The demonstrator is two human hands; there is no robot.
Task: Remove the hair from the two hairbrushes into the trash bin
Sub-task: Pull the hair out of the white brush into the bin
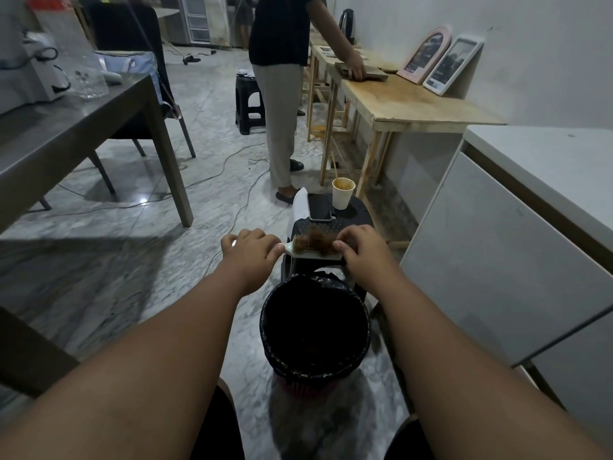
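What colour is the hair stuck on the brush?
Reddish brown hair on the white brush, head view.

Single head-worn wide-angle view, aimed forward and down. Trash bin (315, 327) is framed close at lower centre. Forearms (159, 343) are seen entering from the bottom corners. Wooden table (414, 101) is caught far off, upper right.

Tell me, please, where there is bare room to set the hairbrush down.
The white counter top on the right is bare. So is the floor between trash bin and grey table. The stool is crowded: phone, cup, paper.
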